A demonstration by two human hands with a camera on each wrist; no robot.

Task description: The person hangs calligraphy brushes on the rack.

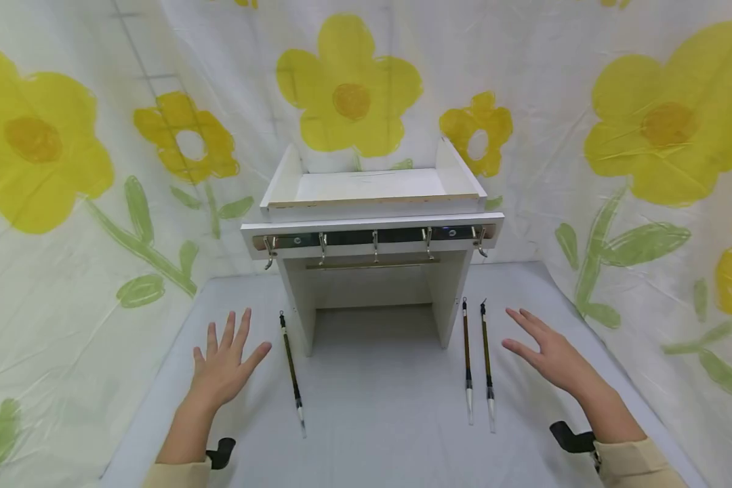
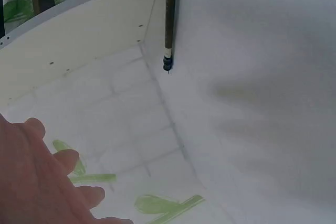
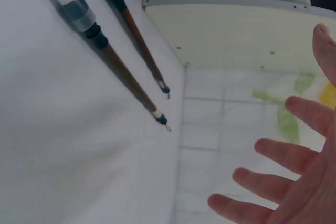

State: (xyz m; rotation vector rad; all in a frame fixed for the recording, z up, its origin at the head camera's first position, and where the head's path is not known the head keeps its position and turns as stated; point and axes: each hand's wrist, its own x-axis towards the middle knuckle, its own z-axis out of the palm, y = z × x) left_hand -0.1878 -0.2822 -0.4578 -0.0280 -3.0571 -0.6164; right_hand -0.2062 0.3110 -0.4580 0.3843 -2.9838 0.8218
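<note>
My left hand (image 1: 222, 369) hovers over the left part of the table with spread fingers and holds nothing. Just right of it lies a calligraphy brush (image 1: 291, 369), its white tip under a clear cap toward me; the left wrist view shows the hanging-loop end of this brush (image 2: 169, 19). My right hand (image 1: 552, 356) is held out on the other side, fingers extended, holding nothing. Nearest to it is a second brush (image 1: 486, 359), and beside that a third brush (image 1: 466, 356), both capped. The right wrist view shows these two brushes (image 3: 123, 74) lying side by side, apart from the hand.
A white shelf unit (image 1: 372, 234) stands at the back middle, with an open top tray and a metal rail of several hooks (image 1: 375, 237). Below is an open bay between two side panels (image 1: 454, 298). A flower-printed curtain (image 1: 543, 135) surrounds the grey-white table (image 1: 384, 407).
</note>
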